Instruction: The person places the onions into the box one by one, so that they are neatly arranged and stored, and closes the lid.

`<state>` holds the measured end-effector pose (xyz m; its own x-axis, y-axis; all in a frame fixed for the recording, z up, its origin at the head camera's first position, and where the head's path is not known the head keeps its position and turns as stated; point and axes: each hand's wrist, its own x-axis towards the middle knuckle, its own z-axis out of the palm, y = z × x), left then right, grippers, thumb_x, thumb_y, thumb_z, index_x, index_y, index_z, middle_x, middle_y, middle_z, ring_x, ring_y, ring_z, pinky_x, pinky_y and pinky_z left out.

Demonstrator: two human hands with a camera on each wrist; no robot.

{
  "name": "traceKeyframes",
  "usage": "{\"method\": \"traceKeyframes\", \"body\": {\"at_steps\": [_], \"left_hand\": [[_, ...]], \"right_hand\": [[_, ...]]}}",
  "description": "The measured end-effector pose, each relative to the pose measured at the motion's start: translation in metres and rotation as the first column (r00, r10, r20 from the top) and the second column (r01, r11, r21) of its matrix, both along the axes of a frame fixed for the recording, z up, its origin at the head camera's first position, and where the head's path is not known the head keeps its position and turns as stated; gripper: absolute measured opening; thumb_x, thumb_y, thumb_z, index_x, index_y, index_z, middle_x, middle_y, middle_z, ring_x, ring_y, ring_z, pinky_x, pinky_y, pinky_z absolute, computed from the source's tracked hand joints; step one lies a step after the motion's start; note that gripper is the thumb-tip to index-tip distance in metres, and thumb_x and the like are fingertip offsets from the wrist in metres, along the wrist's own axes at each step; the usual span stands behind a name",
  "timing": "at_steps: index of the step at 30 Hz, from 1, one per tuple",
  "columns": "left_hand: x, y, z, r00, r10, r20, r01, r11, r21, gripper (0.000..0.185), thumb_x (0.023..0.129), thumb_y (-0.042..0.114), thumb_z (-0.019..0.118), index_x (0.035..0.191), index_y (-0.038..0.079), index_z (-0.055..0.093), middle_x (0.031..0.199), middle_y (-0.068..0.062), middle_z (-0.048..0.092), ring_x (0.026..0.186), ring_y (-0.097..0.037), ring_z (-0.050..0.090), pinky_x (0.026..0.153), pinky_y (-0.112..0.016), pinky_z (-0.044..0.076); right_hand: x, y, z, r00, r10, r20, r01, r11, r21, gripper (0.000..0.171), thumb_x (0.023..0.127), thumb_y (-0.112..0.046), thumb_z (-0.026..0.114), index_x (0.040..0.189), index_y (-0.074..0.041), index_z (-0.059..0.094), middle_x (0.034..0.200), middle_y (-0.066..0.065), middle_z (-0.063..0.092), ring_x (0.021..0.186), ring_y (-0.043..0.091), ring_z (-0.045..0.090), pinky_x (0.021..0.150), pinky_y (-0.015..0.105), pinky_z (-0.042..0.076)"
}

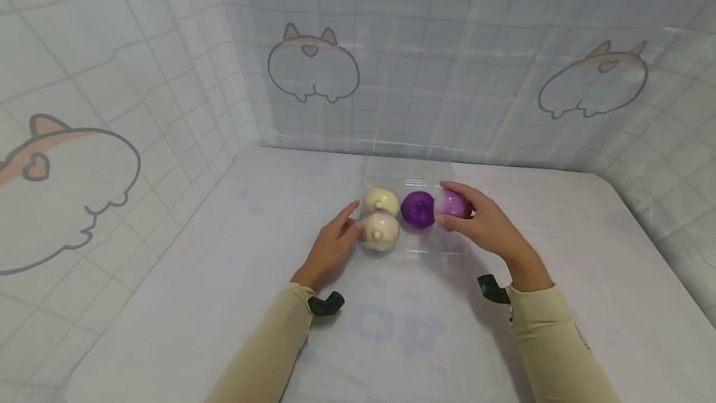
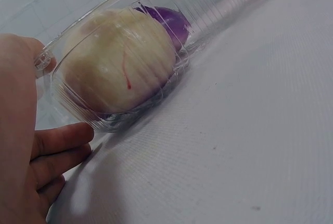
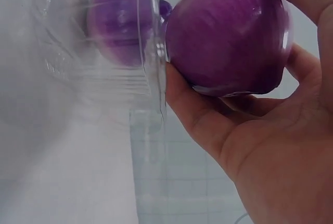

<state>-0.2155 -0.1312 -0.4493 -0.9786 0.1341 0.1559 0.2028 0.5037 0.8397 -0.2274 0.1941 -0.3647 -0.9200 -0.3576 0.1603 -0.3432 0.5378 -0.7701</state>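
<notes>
My right hand (image 1: pixel 485 219) grips a purple onion (image 1: pixel 452 204) between thumb and fingers. It is at the right end of a clear plastic container (image 1: pixel 414 247). In the right wrist view, the held onion (image 3: pixel 229 36) is beside the container's rim, with fingers curled beneath and around it. A darker purple onion (image 1: pixel 418 209) sits inside, to the left of the held one. Two pale white onions (image 1: pixel 381 201) (image 1: pixel 380 231) fill the left end. With fingers fairly straight, my left hand (image 1: pixel 331 244) touches that end; the left wrist view shows fingertips (image 2: pixel 78 133) by its base.
The container's clear lid (image 1: pixel 405 168) lies raised open at the back, toward the wall. A pale cloth (image 1: pixel 369 322) covers the table. Tiled sheeting (image 1: pixel 414 67) with animal drawings encloses the back and both sides.
</notes>
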Motion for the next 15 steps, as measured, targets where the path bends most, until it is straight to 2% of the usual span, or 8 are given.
{"method": "traceKeyframes", "body": {"at_steps": [6, 15], "left_hand": [[-0.0014, -0.0001, -0.0011, 1.0, 0.006, 0.007, -0.006, 1.0, -0.012, 0.052, 0.104, 0.043, 0.048, 0.155, 0.037, 0.038, 0.121, -0.003, 0.067, 0.121, -0.021, 0.057, 0.107, -0.045, 0.04], [-0.0002, -0.0004, -0.0004, 1.0, -0.001, 0.003, 0.001, 1.0, 0.002, 0.052, 0.104, 0.041, 0.049, 0.155, 0.037, 0.038, 0.12, -0.003, 0.066, 0.118, -0.022, 0.057, 0.106, -0.045, 0.04]], "right_hand": [[-0.0002, -0.0045, -0.0022, 0.999, 0.032, 0.022, -0.032, 0.999, -0.005, 0.075, 0.088, -0.031, 0.079, 0.152, -0.018, 0.043, 0.151, 0.013, 0.042, 0.119, 0.031, 0.053, 0.095, 0.049, 0.048], [0.0015, -0.0065, -0.004, 0.997, 0.074, 0.025, -0.075, 0.997, 0.021, 0.075, 0.091, -0.021, 0.075, 0.155, -0.016, 0.037, 0.15, 0.014, 0.04, 0.119, 0.03, 0.051, 0.095, 0.047, 0.049]]}}
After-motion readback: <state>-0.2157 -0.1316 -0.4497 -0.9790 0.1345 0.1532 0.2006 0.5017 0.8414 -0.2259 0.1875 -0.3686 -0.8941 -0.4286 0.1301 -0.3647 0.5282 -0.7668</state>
